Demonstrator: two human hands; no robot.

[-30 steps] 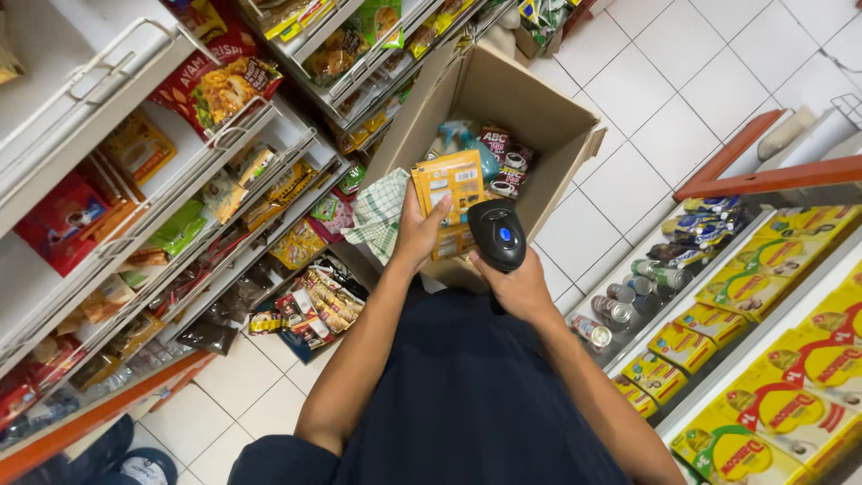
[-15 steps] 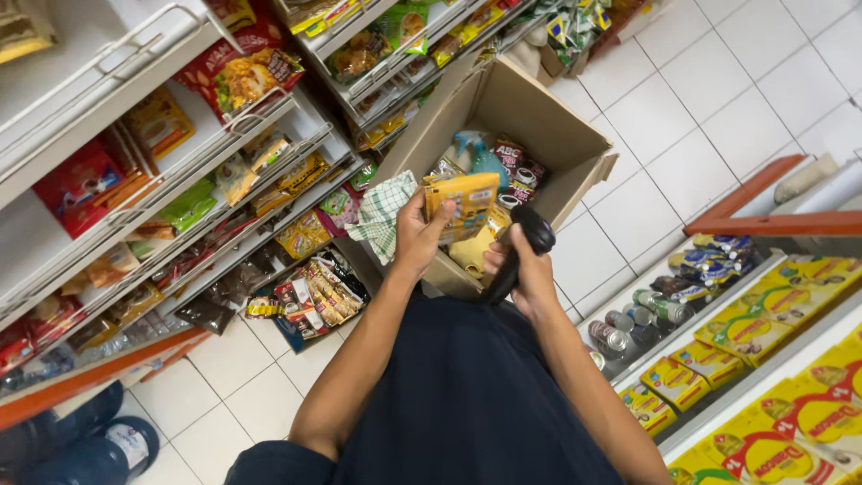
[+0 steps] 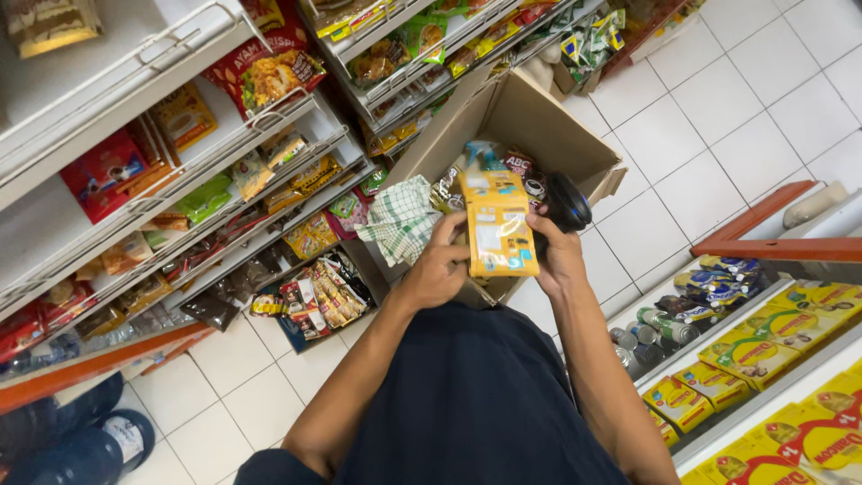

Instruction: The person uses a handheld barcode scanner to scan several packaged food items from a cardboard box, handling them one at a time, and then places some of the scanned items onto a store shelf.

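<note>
The left hand (image 3: 437, 269) pinches a yellow packet (image 3: 496, 224) by its lower edge above the open cardboard box (image 3: 530, 117); it looks light, stiff-sided, easily creased. The right hand (image 3: 557, 256) grips a black handheld scanner (image 3: 566, 202).

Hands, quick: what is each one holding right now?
Left hand: closed on the yellow packet, gripping its left edge.
Right hand: closed on the black handheld scanner, beside the packet.
</note>
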